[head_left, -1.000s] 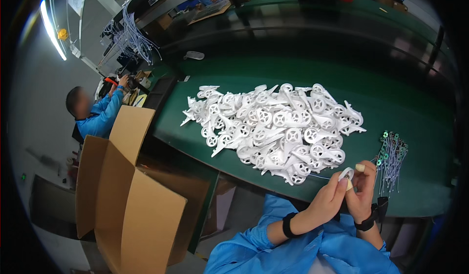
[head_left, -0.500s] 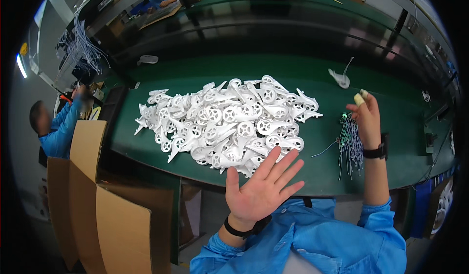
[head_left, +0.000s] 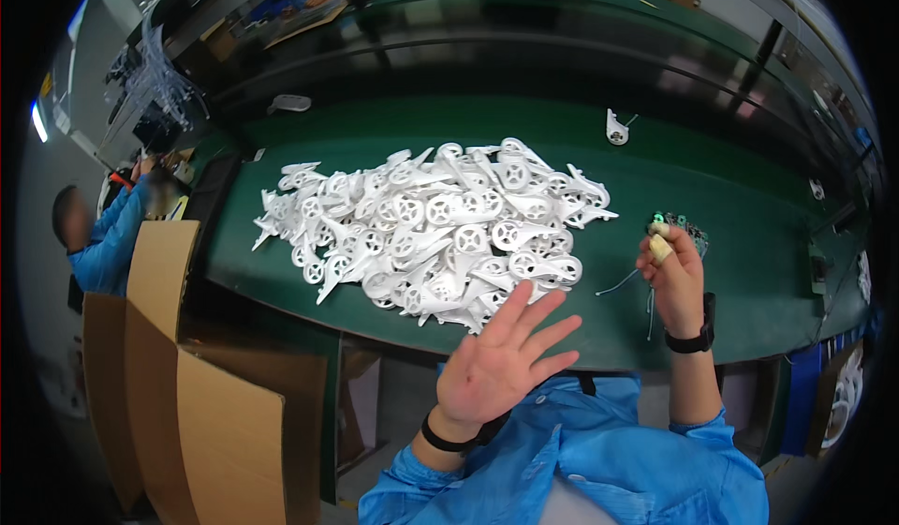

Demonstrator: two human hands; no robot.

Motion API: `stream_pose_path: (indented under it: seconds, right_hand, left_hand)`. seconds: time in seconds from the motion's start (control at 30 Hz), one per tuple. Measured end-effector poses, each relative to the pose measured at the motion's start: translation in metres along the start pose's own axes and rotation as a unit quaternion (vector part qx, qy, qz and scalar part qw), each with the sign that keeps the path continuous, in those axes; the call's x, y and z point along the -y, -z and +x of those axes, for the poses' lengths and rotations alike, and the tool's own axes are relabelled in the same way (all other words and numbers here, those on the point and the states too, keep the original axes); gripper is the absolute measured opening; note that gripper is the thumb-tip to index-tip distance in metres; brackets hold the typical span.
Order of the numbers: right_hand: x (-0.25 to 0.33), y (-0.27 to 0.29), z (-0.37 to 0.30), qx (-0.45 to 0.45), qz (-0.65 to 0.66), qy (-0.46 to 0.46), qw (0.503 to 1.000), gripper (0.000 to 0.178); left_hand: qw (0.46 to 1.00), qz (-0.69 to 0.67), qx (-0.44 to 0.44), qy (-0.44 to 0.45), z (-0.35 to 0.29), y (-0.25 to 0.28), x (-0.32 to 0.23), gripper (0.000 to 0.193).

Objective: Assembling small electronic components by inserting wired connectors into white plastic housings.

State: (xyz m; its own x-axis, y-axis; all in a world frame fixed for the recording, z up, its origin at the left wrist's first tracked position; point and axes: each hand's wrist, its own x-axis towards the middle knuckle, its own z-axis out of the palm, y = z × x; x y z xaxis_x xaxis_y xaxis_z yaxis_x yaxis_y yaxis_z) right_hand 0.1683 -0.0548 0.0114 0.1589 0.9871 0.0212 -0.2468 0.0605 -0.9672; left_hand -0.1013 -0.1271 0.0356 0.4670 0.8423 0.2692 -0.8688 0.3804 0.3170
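- Far left: a co-worker's blue sleeve (head_left: 110,239) bent over a separate bench; nearer, open brown cardboard boxes (head_left: 187,375) standing on the floor beside the green table (head_left: 749,235).
- Centre of the table: a large heap of white plastic parts (head_left: 440,230), each with a wheel-shaped ring and a tapered arm, piled loosely and tangled together. No sorted stack or filled tray visible, so most of the heap judged untouched.
- Near centre, just in front of the heap: left hand (head_left: 501,361) raised palm up, fingers spread wide, holding nothing, fingertips close to the heap's near edge but apparently not touching it.
- Far, right of centre: one single white part with a wire (head_left: 615,129) lying alone, well apart from the heap; possibly the only finished piece in view.
- Right of the heap: right hand (head_left: 672,277) lifted above the table, fingers pressed together and pinching thin wires (head_left: 626,283) that trail down and leftward; taped fingertips visible.
- Just beyond that hand: a small bundle of wired components (head_left: 691,230) with green tips resting on the table.
- Overall: work judged at an early stage, with nearly all parts left to handle.
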Motion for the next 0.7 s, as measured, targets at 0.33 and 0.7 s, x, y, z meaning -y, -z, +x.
stream_pose_path:
  seconds: [0.33,0.7]
  right_hand:
    - [-0.016,0.016,0.038,0.011,-0.027,0.054,0.998,0.025]
    - [-0.065,-0.018,0.022,0.007,0.105,0.09,0.99,0.019]
  left_hand:
    - [0.802,0.547,0.01,0.239,0.032,-0.008,0.066,0.05]
    - [0.621,0.151,0.631,0.441,0.076,-0.111,0.248,0.056]
